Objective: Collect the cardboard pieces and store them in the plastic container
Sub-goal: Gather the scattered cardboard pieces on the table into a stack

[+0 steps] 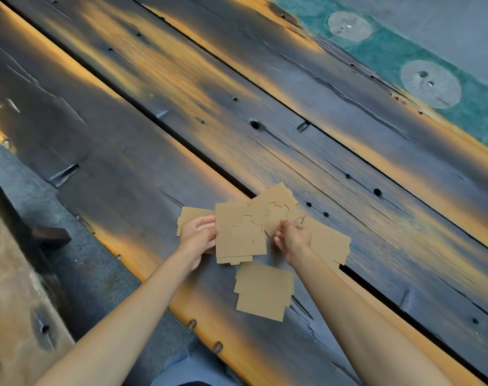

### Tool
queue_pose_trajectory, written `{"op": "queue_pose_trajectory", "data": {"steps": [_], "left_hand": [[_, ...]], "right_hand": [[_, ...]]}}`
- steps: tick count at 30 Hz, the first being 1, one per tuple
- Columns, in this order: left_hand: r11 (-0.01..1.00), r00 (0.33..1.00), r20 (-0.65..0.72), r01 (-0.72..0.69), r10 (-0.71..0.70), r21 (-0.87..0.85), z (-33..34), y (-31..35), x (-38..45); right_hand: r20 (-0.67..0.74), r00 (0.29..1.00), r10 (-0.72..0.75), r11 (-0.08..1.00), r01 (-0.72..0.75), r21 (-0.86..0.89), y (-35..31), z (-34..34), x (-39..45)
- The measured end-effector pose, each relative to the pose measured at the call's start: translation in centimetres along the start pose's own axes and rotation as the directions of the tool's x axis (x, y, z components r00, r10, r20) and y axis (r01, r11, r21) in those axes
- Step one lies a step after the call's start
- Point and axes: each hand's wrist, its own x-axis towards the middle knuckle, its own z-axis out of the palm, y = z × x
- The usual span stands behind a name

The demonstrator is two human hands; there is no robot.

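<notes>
I have one view only, from the wide-angle camera worn on the head. It looks forward and steeply down onto the wooden counter (265, 112), close above it. The frame is rolled, so the planks run diagonally. Both forearms enter from the bottom edge, and the left hand (199, 235) and right hand (293, 238) sit just below frame centre. No second view overlaps.

a workshop, likely — scorched plank table (237, 112), rough concrete floor (98, 274).

Two hands (199, 235) work among roughly six cardboard pieces (240, 232) on three wooden planks (265, 107).
</notes>
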Motion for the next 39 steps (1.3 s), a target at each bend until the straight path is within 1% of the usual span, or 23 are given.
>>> {"op": "queue_pose_trajectory", "data": {"steps": [5, 7, 11, 17, 19, 23, 27, 29, 31, 34, 39], "left_hand": [[1.000, 1.000, -0.025, 0.009, -0.010, -0.008, -2.7, 2.0, 1.9], [1.000, 1.000, -0.023, 0.011, -0.011, 0.002, -3.5, 2.5, 2.4], [1.000, 1.000, -0.017, 0.020, -0.020, 0.000, -4.1, 3.1, 3.0], [1.000, 1.000, -0.017, 0.024, -0.025, -0.019, -4.1, 4.0, 3.3], [1.000, 1.000, -0.012, 0.021, -0.021, -0.022, -4.3, 4.2, 3.3], [1.000, 1.000, 0.010, 0.004, -0.004, -0.024, -5.1, 4.4, 3.2], [1.000, 0.999, 0.046, -0.004, 0.005, -0.030, -5.5, 4.7, 2.5], [0.999, 0.998, 0.066, -0.022, 0.024, -0.041, -5.5, 4.6, 1.9], [0.999, 0.994, 0.103, -0.040, 0.043, -0.032, -5.4, 4.3, 1.2], [0.998, 0.981, 0.187, -0.060, 0.060, -0.007, -5.5, 3.5, -0.1], [0.998, 0.950, 0.307, -0.039, 0.049, -0.040, -5.6, 2.0, -2.0]], "right_hand": [[-0.178, 0.981, 0.083, 0.996, -0.077, 0.036, -1.1, 2.3, 1.9], [-0.224, 0.968, 0.114, 0.993, -0.108, 0.041, -1.4, 2.7, 2.4], [-0.225, 0.959, 0.171, 0.985, -0.164, 0.051, -1.4, 2.7, 2.8], [-0.221, 0.955, 0.198, 0.979, -0.182, 0.090, -1.8, 2.2, 2.4], [-0.174, 0.971, 0.162, 0.985, -0.148, 0.092, -2.0, 1.9, 1.7], [-0.039, 0.998, 0.040, 0.997, -0.038, 0.066, -2.8, 0.6, -0.6], [0.152, 0.988, -0.029, 0.998, 0.019, 0.065, -3.1, -1.5, -2.9], [0.255, 0.966, -0.046, 0.999, 0.050, -0.008, -2.8, -2.2, -4.0], [0.350, 0.936, -0.042, 0.987, 0.094, -0.130, -2.1, -2.5, -5.0], [0.467, 0.883, -0.035, 0.931, 0.198, -0.305, -1.2, -2.7, -6.1], [0.511, 0.858, -0.057, 0.843, 0.316, -0.436, -0.6, -2.8, -7.2]]}}
